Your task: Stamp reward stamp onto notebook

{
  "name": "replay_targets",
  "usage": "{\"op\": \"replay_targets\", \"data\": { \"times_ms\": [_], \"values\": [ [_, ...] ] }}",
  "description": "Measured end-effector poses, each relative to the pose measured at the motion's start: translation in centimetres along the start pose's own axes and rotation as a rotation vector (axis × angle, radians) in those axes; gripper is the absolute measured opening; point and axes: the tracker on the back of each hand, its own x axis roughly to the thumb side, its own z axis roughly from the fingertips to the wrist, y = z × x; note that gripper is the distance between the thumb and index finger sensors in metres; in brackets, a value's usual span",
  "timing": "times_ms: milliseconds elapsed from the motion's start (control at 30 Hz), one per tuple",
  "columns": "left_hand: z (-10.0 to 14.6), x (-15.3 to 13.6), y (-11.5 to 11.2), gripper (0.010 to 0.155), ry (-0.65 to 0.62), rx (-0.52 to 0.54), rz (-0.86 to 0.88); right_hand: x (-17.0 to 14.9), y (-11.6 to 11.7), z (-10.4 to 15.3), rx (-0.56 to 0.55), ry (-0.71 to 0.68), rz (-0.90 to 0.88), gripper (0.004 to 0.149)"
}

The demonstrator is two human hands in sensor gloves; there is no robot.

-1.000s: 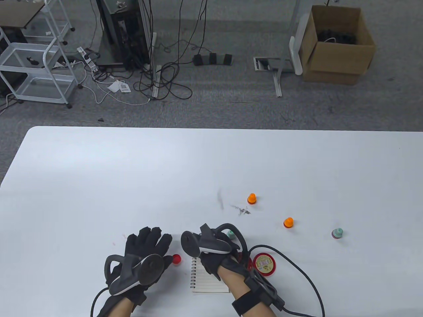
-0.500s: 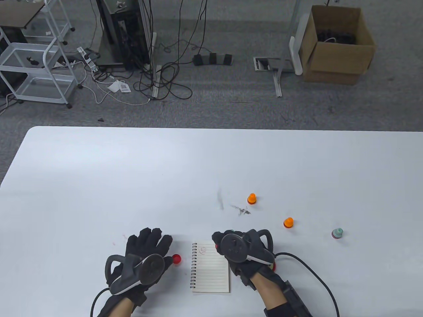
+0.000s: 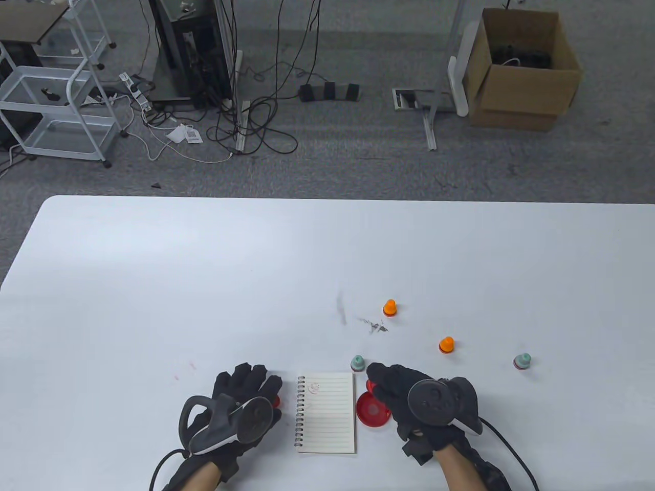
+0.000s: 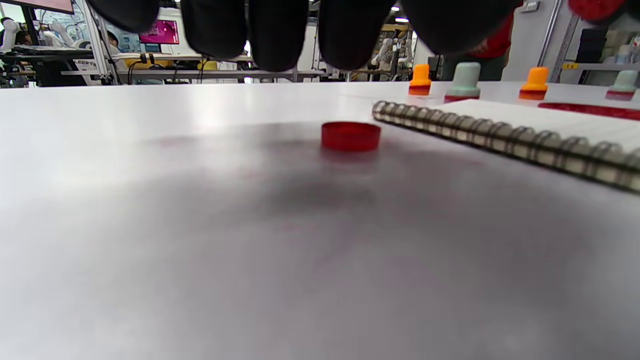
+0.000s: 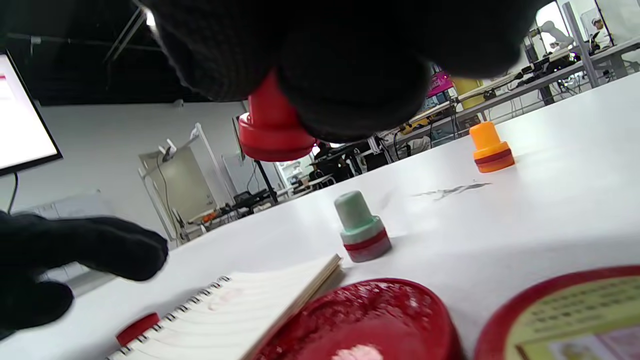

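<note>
Right hand (image 3: pixel 409 396), low in the frame, pinches the red stamp (image 5: pixel 272 132) above the ink pad (image 3: pixel 372 410); left hand (image 3: pixel 245 394) lies relaxed. Over-inking would probably smear the notebook (image 3: pixel 327 414).

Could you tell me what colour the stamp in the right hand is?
Red stamp, clearest in the right wrist view.
</note>
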Motion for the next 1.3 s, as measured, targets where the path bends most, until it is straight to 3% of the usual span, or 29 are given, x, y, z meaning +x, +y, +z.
{"op": "replay_targets", "data": {
  "times_ms": [233,933,1300],
  "values": [
    [-0.7,0.0,-0.9,0.070,0.017,-0.057,-0.033,1.1,1.3,-0.2,0.061,-0.041,0.010,0.048],
    [-2.0,0.3,-1.7,0.069,0.066,-0.109,-0.050,1.9,1.1,-0.1,0.066,-0.083,-0.002,0.048],
    [-2.2,1.2,-1.6,0.065,0.080,-0.125,-0.072,2.6,2.1,-0.1,0.122,-0.107,0.039,0.048]
  ]
}}
